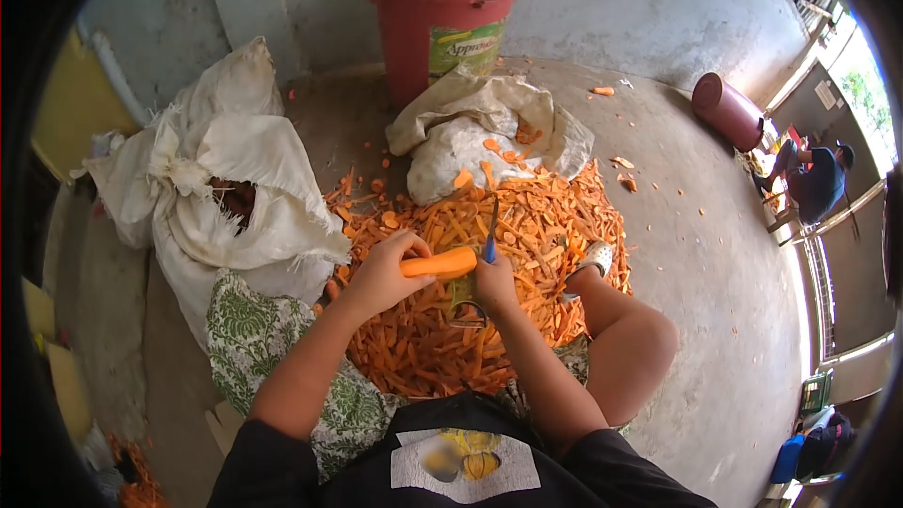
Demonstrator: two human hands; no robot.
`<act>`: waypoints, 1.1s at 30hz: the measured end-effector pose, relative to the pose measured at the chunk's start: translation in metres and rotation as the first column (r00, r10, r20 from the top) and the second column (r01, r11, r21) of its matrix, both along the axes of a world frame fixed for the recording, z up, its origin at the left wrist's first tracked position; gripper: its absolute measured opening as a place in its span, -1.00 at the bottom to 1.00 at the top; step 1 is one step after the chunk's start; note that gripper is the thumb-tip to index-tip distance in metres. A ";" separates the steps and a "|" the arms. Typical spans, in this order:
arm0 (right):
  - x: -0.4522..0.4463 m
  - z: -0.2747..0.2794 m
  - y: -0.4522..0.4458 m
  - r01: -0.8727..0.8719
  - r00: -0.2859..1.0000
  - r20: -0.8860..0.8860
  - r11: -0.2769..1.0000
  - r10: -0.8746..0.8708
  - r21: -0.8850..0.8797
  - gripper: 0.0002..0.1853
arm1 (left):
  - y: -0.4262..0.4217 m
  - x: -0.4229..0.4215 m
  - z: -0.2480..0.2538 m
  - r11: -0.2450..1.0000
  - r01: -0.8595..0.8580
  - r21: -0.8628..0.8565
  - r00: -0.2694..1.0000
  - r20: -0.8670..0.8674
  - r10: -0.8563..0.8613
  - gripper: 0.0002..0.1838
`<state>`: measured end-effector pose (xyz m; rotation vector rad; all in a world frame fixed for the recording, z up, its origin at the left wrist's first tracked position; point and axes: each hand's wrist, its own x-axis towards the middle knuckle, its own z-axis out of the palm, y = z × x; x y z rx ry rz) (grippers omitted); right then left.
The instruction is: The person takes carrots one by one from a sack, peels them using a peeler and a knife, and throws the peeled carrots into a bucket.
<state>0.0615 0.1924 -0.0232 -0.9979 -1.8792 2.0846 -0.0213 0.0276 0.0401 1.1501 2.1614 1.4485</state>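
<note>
A smooth, peeled carrot point(438, 263) lies in my left hand point(381, 275), its fingers and thumb closed round the near end. My right hand point(496, 284) is closed on the blue handle of a knife point(492, 230), blade pointing up and away, close to the carrot's far end. Under the right hand shows a yellow-green tool with a curved metal head point(467, 316), which looks like a peeler; part of it is hidden by the hand. Below both hands spreads a big heap of carrot peelings and cut pieces point(423, 348).
A red bin point(404, 47) stands by the wall behind a crumpled white sack point(442, 165). Large white sacks point(235, 141) lie on the left, one torn open. A dark red barrel point(729, 113) lies tipped on the right, near a seated person point(816, 183).
</note>
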 end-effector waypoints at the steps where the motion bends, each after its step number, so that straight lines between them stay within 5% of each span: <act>1: 0.002 0.012 -0.002 -0.005 1.000 0.025 0.988 0.001 0.156 -0.76 | -0.001 -0.002 -0.005 0.999 0.007 -0.050 0.999 0.043 -0.005 -0.68; 6: 0.010 0.046 -0.016 -0.135 0.991 0.080 0.826 0.109 0.547 -0.79 | 0.003 0.003 -0.009 0.938 0.119 -0.325 0.990 0.114 -0.086 -0.62; 8: 0.015 0.047 -0.015 -0.218 0.975 0.142 0.652 0.168 0.726 -0.81 | 0.005 0.004 -0.009 0.900 0.185 -0.394 0.974 0.193 -0.116 -0.60; 13: 0.025 0.052 -0.014 -0.393 0.919 0.272 0.614 0.284 0.684 -0.83 | 0.009 0.000 -0.002 0.924 -0.090 -0.371 0.996 -0.008 0.093 -0.66; 19: 0.023 0.047 -0.019 -0.425 0.904 0.296 0.587 0.307 0.689 -0.84 | 0.009 0.003 0.000 0.929 -0.129 -0.347 0.992 -0.047 0.120 -0.69; 30: 0.019 0.030 -0.020 -0.402 0.915 0.302 0.569 0.267 0.717 -0.81 | 0.007 0.010 0.001 0.944 -0.109 -0.310 0.993 -0.075 0.090 -0.74; 32: 0.011 -0.003 -0.003 -0.272 0.933 0.341 0.847 0.116 0.456 -0.76 | 0.006 0.018 0.003 0.981 -0.014 -0.193 0.995 -0.098 -0.005 -0.76; 33: 0.008 -0.047 0.029 -0.361 0.890 0.441 0.768 0.114 0.529 -0.72 | 0.006 0.029 0.013 0.992 0.049 -0.115 0.987 -0.148 -0.066 -0.77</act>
